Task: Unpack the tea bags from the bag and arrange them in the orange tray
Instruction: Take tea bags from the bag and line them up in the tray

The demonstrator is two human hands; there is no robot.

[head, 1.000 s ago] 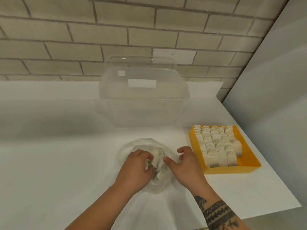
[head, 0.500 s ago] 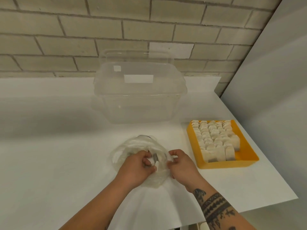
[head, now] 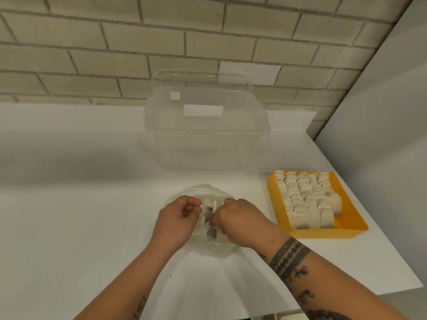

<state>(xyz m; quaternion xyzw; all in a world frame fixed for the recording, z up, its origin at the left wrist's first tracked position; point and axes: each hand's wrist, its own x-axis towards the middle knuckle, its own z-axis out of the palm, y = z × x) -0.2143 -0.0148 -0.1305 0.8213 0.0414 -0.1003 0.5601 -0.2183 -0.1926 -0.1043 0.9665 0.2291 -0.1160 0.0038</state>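
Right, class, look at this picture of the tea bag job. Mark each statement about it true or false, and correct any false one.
1. The left hand and the right hand are both at the plastic bag. True.
2. The orange tray lies to the left of the plastic bag. False: it lies to its right.
3. The orange tray already holds rows of tea bags. True.
4. The clear box stands between the person and the plastic bag. False: it stands behind the bag, toward the brick wall.
5. One hand rests on the orange tray. False: neither hand touches it.
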